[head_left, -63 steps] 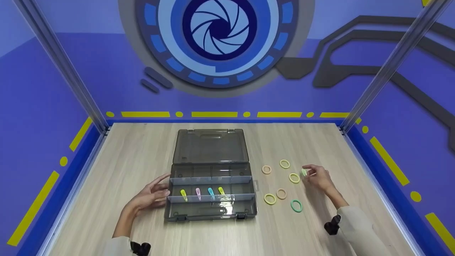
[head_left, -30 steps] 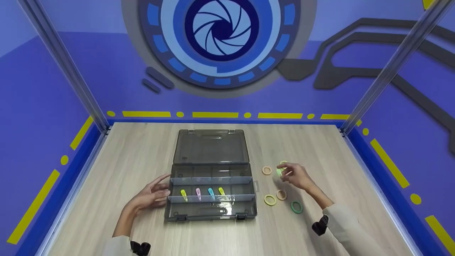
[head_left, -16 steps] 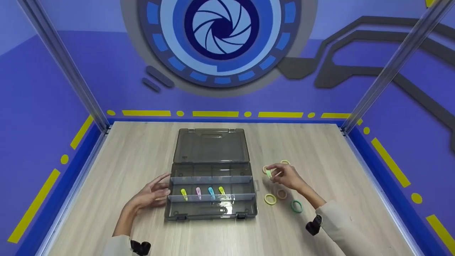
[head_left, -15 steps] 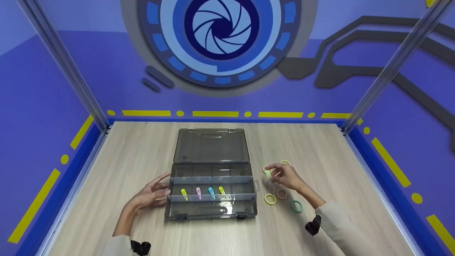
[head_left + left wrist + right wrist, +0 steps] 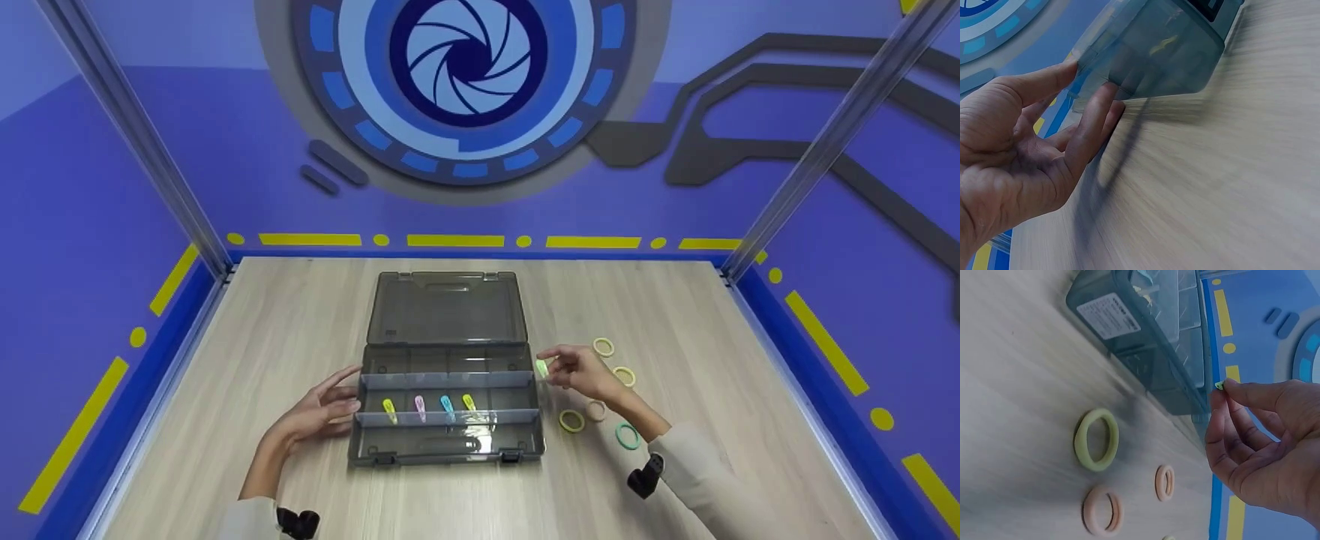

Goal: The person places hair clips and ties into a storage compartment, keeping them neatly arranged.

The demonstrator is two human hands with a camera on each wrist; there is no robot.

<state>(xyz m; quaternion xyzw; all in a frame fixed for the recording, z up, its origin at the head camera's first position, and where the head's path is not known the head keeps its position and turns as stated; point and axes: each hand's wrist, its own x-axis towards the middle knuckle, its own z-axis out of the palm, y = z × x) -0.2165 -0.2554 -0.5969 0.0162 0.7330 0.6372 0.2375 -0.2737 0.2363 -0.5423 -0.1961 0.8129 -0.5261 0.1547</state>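
A smoky clear divider box [image 5: 446, 450] lies on the table with its lid folded back. Four-fingered contact is not visible, but fingertips of my left hand [image 5: 311, 416] rest at the box's left side, the fingers fairly straight. My right hand [image 5: 581, 371] pinches a light green hair clip [image 5: 541, 368] between thumb and fingers, just off the box's right edge; the right wrist view shows only a small bit of the clip [image 5: 1219, 386]. In the box's middle row lie a yellow clip [image 5: 389, 409], a pink clip [image 5: 420, 407], a blue clip [image 5: 448, 406] and another yellow clip [image 5: 469, 403].
Right of the box lie several rings: yellow ones, a green ring [image 5: 617, 435] and peach ones. In the right wrist view, a yellow-green ring [image 5: 1080, 439] lies near two peach rings, one being the smaller ring [image 5: 1159, 482]. Blue walls enclose the table [image 5: 300, 315].
My right hand has carried the light green clip leftward over the rings to the box's right edge. The left hand has stayed at the box.
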